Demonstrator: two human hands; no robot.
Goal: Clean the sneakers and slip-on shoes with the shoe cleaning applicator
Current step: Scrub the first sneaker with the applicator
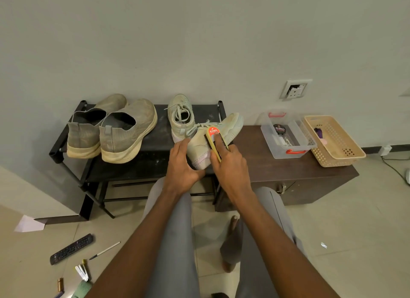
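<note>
A pale green laced sneaker (pixel 228 125) lies tilted on its side at the right end of the black rack (pixel 155 140), its heel toward me. My left hand (pixel 180 162) grips the heel end of that sneaker. My right hand (pixel 228 162) holds the yellow shoe cleaning applicator (pixel 213 140) with its red label, and presses it against the sneaker's side. The second sneaker (pixel 180 115) stands upright behind it. Two grey-beige slip-on shoes (pixel 111 129) stand side by side on the rack's left half, heels toward me.
A brown cabinet (pixel 288 166) to the right carries a clear plastic box (pixel 286 135) with a polish tin and a beige basket (pixel 335 140). On the tiled floor at the left lie a remote (pixel 71 249), a pen (pixel 104 251) and small scraps. My knees are below.
</note>
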